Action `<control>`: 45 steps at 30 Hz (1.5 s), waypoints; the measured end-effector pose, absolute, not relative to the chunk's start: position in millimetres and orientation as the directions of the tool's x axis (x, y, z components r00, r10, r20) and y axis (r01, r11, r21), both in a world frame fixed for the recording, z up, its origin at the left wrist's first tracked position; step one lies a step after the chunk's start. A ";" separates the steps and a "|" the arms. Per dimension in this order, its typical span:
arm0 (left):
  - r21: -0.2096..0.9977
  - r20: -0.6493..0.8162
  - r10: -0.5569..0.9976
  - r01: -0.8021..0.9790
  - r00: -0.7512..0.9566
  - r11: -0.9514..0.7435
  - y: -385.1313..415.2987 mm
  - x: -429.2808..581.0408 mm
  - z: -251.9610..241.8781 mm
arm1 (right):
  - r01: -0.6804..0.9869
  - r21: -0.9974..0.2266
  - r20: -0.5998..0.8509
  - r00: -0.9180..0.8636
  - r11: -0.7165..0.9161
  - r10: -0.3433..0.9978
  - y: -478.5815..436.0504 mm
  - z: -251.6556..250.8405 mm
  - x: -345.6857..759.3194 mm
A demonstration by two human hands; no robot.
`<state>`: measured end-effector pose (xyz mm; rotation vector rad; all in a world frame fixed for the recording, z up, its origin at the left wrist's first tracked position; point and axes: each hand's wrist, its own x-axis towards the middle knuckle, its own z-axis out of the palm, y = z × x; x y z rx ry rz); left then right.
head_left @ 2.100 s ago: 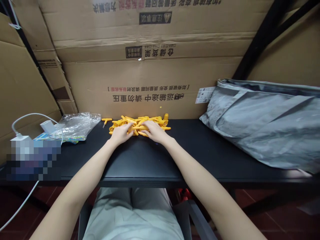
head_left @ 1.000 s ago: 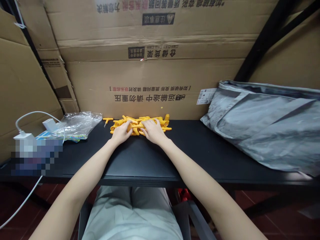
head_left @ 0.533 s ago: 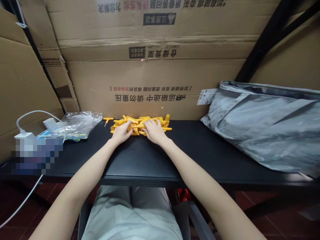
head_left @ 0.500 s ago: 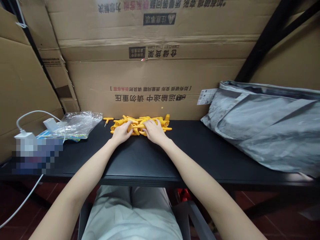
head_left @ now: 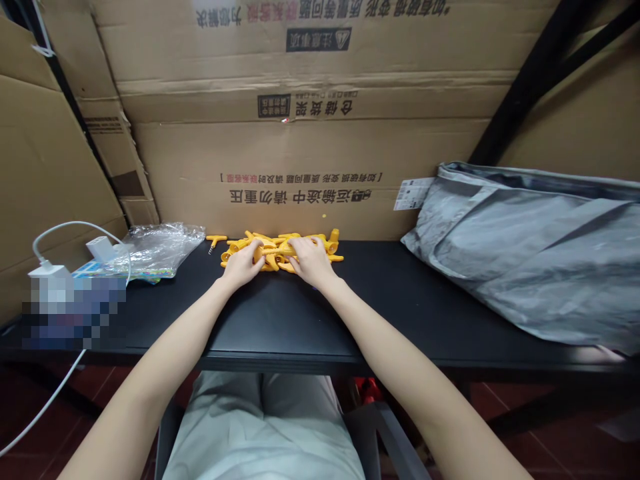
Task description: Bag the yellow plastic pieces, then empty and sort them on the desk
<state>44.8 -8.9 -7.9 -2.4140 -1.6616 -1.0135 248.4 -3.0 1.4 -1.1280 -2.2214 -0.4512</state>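
A pile of yellow plastic parts (head_left: 273, 265), some like T-handles and some like hollow cups, lies on the black table against the cardboard. My left hand (head_left: 243, 263) is closed at the pile's left side, thumb and fingers on one end of a yellow plastic piece (head_left: 275, 252). Facing it, my right hand (head_left: 311, 260) closes on the same piece's other end, which its fingers partly cover. The piece is level, just above the near side of the pile. Apart on the left lies a yellow T-handled corkscrew (head_left: 216, 239) with a metal spiral.
A grey bag (head_left: 530, 253) fills the table's right side. On the left are a clear plastic wrapper (head_left: 165, 243), a white charger (head_left: 50, 280) with a cable, and a blurred-out flat item (head_left: 75, 317). Upright cardboard (head_left: 300, 150) stands behind the pile.
Both hands keep nearly the same place and grip. The fingers of my right hand have shifted slightly on the yellow piece.
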 end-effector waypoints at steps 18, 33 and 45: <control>0.259 0.518 0.815 0.861 0.259 -0.438 -9.5 43.1 -6.7 | 0.779 -0.049 0.523 -0.513 0.625 0.681 -0.8 -0.9 253.0; 0.480 0.558 0.822 0.852 -0.112 -0.210 5.1 25.4 -6.0 | 0.683 -0.103 0.582 -0.548 0.723 0.601 -1.7 -4.1 249.9; 0.974 0.179 0.838 -0.029 -0.515 -0.225 33.0 8.8 -6.0 | 0.672 -0.194 0.584 -0.506 0.714 0.635 7.7 -10.6 254.3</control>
